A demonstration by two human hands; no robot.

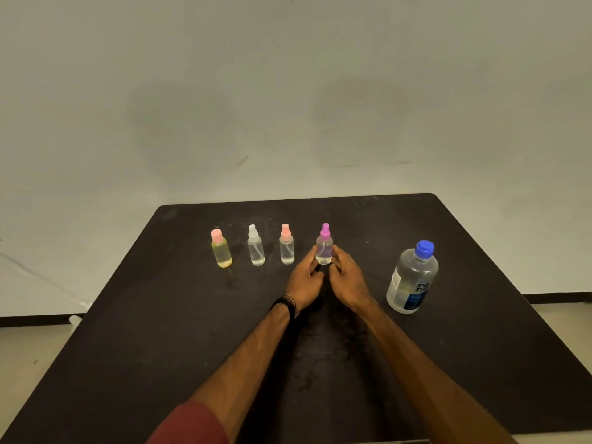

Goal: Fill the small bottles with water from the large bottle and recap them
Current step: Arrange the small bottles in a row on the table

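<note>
Several small bottles stand in a row on the black table (160, 331). From the left: a yellow bottle with a pink cap (221, 249), a clear spray bottle with a white top (255, 246), a clear one with a salmon-pink top (286, 245), and a clear one with a purple spray top (324, 245). All are capped. My left hand (304, 278) and my right hand (347, 277) hold the purple-topped bottle's base from either side. The large clear bottle with a blue cap (412, 278) stands capped to the right, apart from my hands.
A pale wall rises behind the table's far edge. The floor shows at both sides, with a dark baseboard strip (32, 318) at the left. Scuffs or damp marks lie on the tabletop near my forearms.
</note>
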